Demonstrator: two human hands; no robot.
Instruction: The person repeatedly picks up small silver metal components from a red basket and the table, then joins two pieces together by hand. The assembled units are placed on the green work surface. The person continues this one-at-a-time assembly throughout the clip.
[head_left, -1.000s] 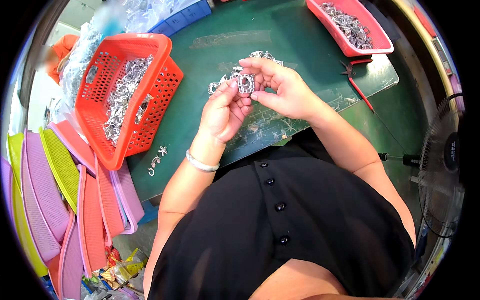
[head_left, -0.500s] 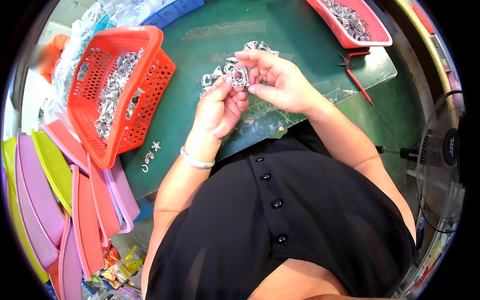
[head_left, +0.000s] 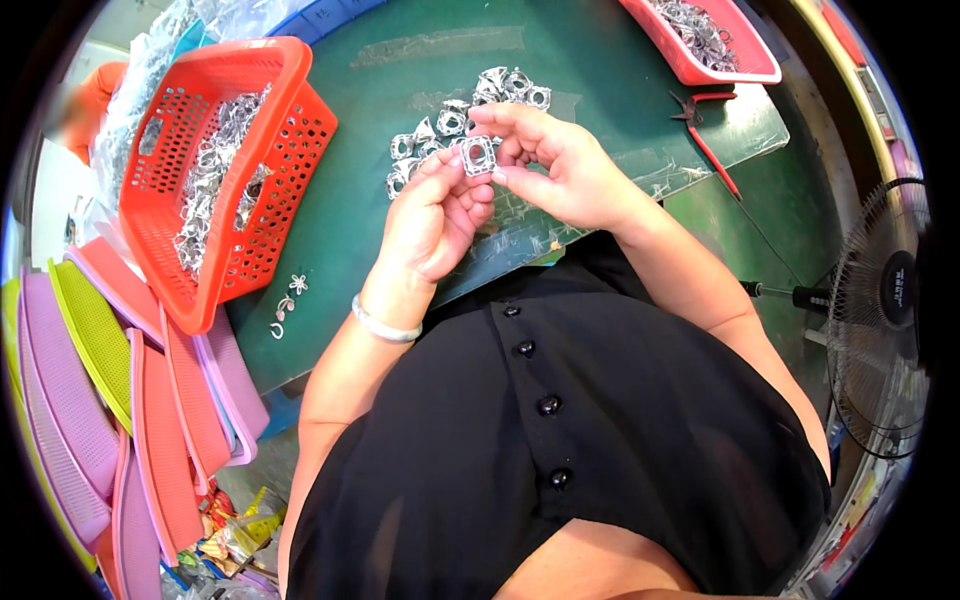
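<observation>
Pinching a square silvery openwork frame (head_left: pixel 479 169) by its left edge, the grip of the L hand (head_left: pixel 432 218) prob. left its face visible above the bench (head_left: pixel 340 230), near similar pcs (head_left: pixel 493 88); R hand (head_left: pixel 572 172) curved alongside, can't tell if pinching.

You are wearing a loose black top (head_left: pixel 430 440) in thin, slightly sheer cloth. Four round, glossy black buttons (head_left: pixel 549 405) are running down its front, from between 11 and 12 o'clock to between 5 and 6. At 6 o'clock its neckline (head_left: pixel 575 515) is curving open. A smooth, pale bangle (head_left: pixel 386 325) is circling your left wrist, towards 10 o'clock from those buttons. Both hands (head_left: pixel 555 167) are showing bare.
</observation>
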